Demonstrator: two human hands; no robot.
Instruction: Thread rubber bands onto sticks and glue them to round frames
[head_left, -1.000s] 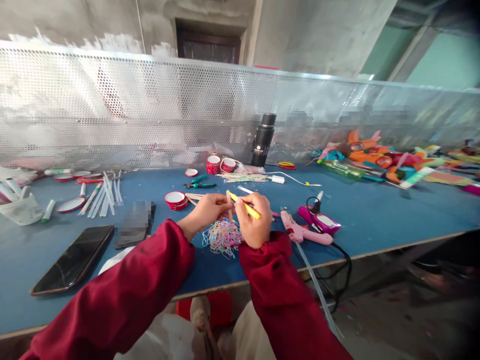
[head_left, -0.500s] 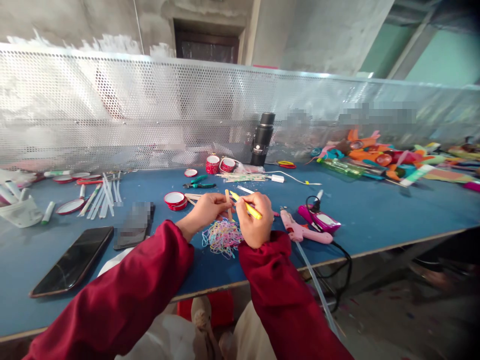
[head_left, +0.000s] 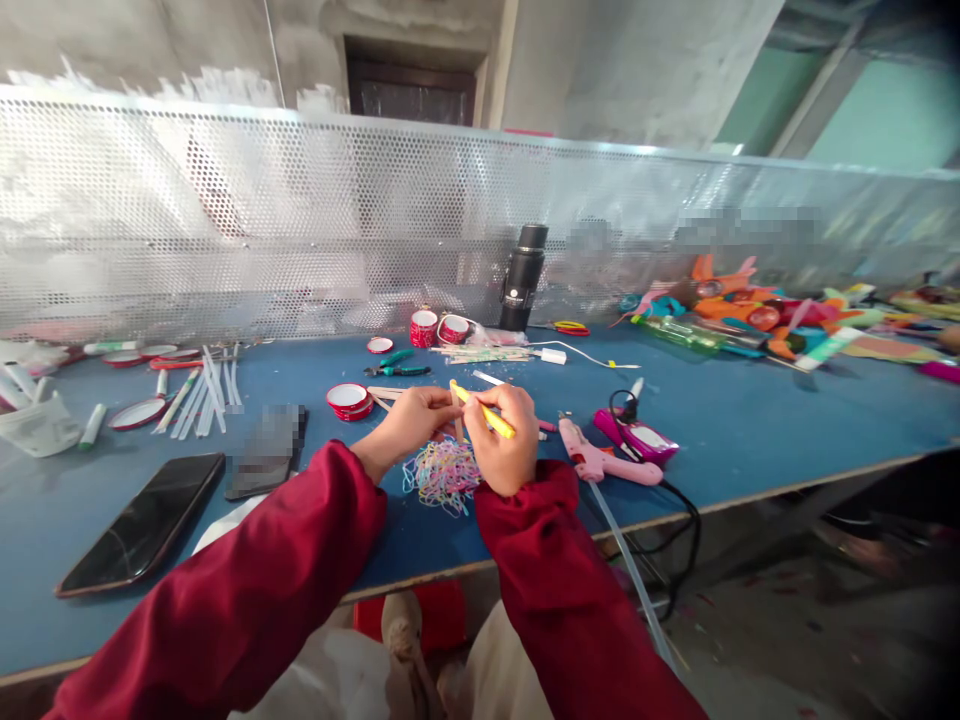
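Note:
Between the fingers of my left hand [head_left: 411,428] stands a flat wooden craft stick [head_left: 458,424], held roughly upright. My right hand [head_left: 504,440] grips a yellow marker [head_left: 491,415] like a pen, its tip at the upper part of the stick. Below both hands lies a tangled heap of pastel rubber bands [head_left: 441,476]. More wooden sticks [head_left: 386,393] show just behind my left hand, beside a red round tin [head_left: 349,402] with a white inside. A pink glue gun [head_left: 604,460] rests to the right of my right hand.
Two phones [head_left: 146,520] lie at the left, near glue sticks [head_left: 201,405] and a cup of markers [head_left: 37,420]. Green-handled pliers [head_left: 397,368], small red tins [head_left: 424,328] and a black bottle [head_left: 523,280] stand farther back. Colourful crafts [head_left: 765,310] are piled at the right by a perforated screen [head_left: 300,220].
My right hand has moved slightly left, bringing the yellow marker's tip over the upper part of the wooden stick. My left hand holds nearly still.

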